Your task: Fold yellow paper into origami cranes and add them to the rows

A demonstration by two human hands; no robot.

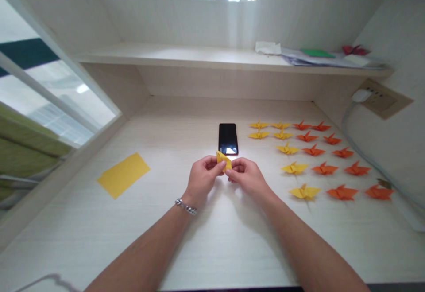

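Note:
A small folded piece of yellow paper [223, 161] is pinched between both hands above the middle of the pale wooden desk [206, 239]. My left hand [202, 179], with a metal bracelet at the wrist, grips its left side with closed fingers. My right hand [247, 177] grips its right side, fingers also closed. A black phone [228, 138] lies flat just beyond the hands.
Rows of yellow paper cranes [287, 149] and orange paper cranes [323, 168] lie on the desk to the right. A flat yellow sheet [123, 174] lies at the left. A shelf [186, 56] above carries papers [318, 57]. A wall socket with a white plug [361, 95] is at the right.

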